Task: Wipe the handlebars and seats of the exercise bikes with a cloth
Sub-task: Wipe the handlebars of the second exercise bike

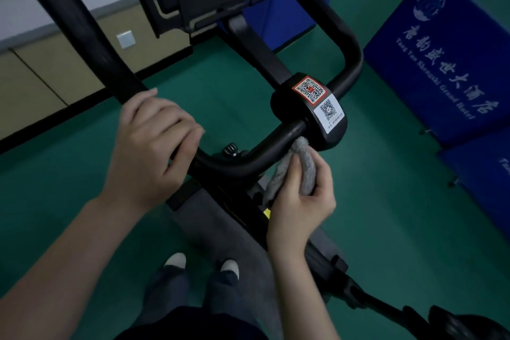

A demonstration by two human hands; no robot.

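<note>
Grips the left bend of a black exercise-bike handlebar (242, 164) with the left hand (154, 143), fingers curled over the bar. Pinches a grey cloth (306, 163) between thumb and curled fingers of the right hand (300, 201), holding its tip against the bar just beside the centre clamp (289, 110).

Green floor (386, 229), exercise bike (256, 47) on it, shoes (176, 260), blue panels (441, 58)

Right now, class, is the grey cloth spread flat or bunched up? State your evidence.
Bunched. The cloth sits in thick folds pinched in the right hand, its top end against the handlebar.
</note>
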